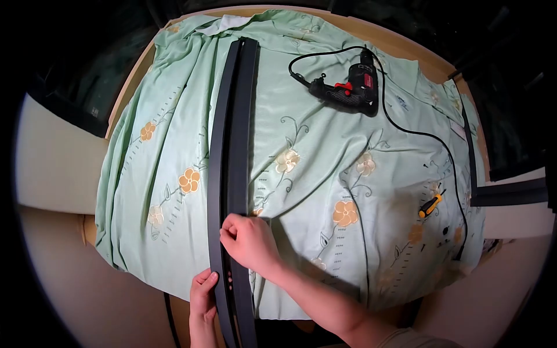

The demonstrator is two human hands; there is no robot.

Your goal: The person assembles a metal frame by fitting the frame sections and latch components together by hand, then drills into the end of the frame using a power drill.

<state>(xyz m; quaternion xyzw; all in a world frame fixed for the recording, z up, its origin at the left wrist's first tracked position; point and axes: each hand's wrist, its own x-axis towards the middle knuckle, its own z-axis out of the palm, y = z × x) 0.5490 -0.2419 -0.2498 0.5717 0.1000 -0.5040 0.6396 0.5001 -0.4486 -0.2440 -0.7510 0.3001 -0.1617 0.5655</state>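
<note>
A long dark grey rail (237,162) with a groove along its length lies lengthwise on the green floral cloth. My left hand (203,294) is closed around its left edge near the front, thumb on the side, and fingertips show through the groove. Over the groove, just farther up the rail, my right hand (250,240) is closed with thumb and index finger pinched together. Whatever those fingers hold, if anything, is hidden or too small to make out.
A black corded power drill (357,87) lies on the cloth (301,191) at the back right, its cable (432,136) curving down the right side. A yellow-and-black screwdriver (430,205) and several small dark pieces lie at the right. Another dark strip (510,194) stands at the right edge.
</note>
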